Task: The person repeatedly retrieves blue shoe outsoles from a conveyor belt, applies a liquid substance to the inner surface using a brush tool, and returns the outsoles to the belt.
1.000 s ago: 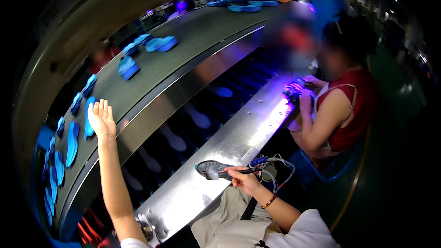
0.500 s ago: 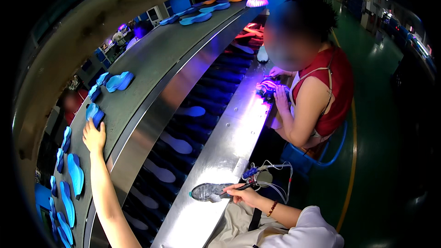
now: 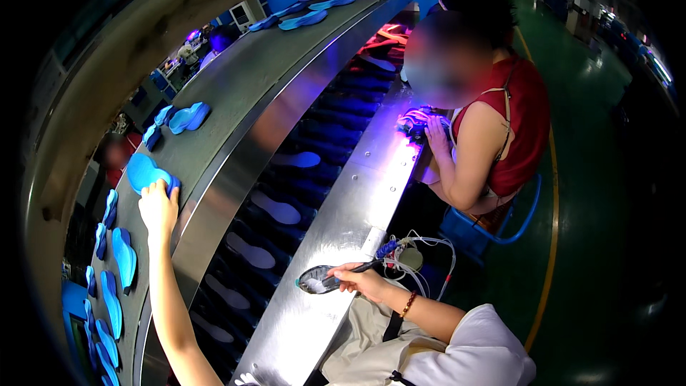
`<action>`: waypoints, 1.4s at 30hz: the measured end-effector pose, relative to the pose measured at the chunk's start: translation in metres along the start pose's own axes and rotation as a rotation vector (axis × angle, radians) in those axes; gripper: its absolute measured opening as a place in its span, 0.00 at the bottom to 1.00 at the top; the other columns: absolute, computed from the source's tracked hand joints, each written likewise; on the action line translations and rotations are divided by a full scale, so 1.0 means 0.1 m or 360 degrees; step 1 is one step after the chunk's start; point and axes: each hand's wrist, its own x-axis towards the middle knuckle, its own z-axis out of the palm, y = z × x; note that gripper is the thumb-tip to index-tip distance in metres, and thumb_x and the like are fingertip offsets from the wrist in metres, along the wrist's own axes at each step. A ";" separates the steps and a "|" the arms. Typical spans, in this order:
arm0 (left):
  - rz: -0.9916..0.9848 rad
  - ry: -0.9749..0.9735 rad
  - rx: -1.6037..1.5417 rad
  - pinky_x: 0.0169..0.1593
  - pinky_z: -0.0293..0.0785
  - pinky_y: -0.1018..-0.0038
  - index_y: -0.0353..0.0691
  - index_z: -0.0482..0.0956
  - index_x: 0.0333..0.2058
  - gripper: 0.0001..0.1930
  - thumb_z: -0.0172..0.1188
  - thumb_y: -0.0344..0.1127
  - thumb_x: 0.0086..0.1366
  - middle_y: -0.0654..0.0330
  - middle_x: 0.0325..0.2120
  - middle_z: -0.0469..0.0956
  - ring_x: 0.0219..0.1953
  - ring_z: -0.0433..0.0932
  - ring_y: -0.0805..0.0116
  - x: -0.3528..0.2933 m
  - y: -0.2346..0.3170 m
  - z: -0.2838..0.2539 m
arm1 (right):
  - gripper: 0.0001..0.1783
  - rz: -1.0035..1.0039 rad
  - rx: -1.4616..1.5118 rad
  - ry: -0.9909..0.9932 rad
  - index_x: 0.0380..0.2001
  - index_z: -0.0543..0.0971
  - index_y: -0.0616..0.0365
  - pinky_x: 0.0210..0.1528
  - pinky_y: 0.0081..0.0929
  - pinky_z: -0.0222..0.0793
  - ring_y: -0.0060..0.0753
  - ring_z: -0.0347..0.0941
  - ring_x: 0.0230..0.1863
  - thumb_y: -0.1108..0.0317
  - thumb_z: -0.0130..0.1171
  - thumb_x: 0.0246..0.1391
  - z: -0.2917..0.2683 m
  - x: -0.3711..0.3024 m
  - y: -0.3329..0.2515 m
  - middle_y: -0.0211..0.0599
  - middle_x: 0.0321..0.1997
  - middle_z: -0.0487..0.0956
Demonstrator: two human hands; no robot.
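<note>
My left hand (image 3: 158, 207) reaches up onto the grey conveyor belt, its fingers closed on the heel end of a blue shoe sole (image 3: 145, 174). The sole is tilted on the belt, its front end pointing away from my hand. Over the metal ledge, my right hand (image 3: 361, 280) pinches a dark-handled brush (image 3: 366, 266). The brush's tip is down in a dark, sole-shaped dish (image 3: 309, 278) with pale residue inside; my fingers cover part of it.
More blue soles (image 3: 123, 257) line the belt's (image 3: 236, 93) far side. Pale insoles (image 3: 275, 207) lie on dark slots between belt and metal ledge (image 3: 343, 221). A co-worker in red (image 3: 493, 129) handles something under purple light. White tubes (image 3: 429, 254) hang near my right wrist.
My left hand has closed on the blue sole and turned it on the belt, shifting slightly rightward. My right hand has moved the brush left and up over the dish.
</note>
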 end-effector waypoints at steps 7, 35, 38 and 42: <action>-0.1147 0.1459 -0.2038 0.50 0.68 0.69 0.29 0.69 0.43 0.17 0.47 0.36 0.61 0.54 0.39 0.70 0.43 0.71 0.64 -1.19 0.40 -0.31 | 0.13 -0.0039 0.0056 0.0013 0.42 0.74 0.62 0.39 0.16 0.69 0.21 0.73 0.36 0.69 0.51 0.55 0.02 -0.04 -0.04 0.34 0.40 0.76; -0.1824 -0.0691 -0.4728 0.50 0.66 0.51 0.37 0.62 0.54 0.53 0.22 0.80 0.48 0.43 0.42 0.71 0.44 0.72 0.49 -3.13 1.81 -0.37 | 0.12 -0.0284 -0.0408 -0.0451 0.36 0.77 0.69 0.45 0.23 0.70 0.28 0.75 0.38 0.79 0.54 0.45 0.76 0.02 -0.33 0.44 0.36 0.79; -0.1866 -0.0546 -0.4686 0.50 0.66 0.54 0.37 0.64 0.52 0.51 0.18 0.78 0.50 0.44 0.42 0.72 0.44 0.72 0.52 -3.12 1.83 -0.44 | 0.11 -0.0315 -0.0590 -0.0353 0.35 0.77 0.69 0.37 0.18 0.72 0.24 0.76 0.31 0.78 0.56 0.46 0.88 0.17 -0.34 0.41 0.33 0.80; -0.2263 -0.0388 -0.4349 0.57 0.60 0.60 0.40 0.62 0.54 0.47 0.20 0.75 0.54 0.51 0.48 0.69 0.51 0.67 0.56 -3.13 1.83 -0.45 | 0.08 -0.1413 -0.1369 -0.0614 0.29 0.79 0.62 0.29 0.25 0.68 0.32 0.74 0.26 0.74 0.59 0.41 1.16 0.21 -0.12 0.40 0.27 0.78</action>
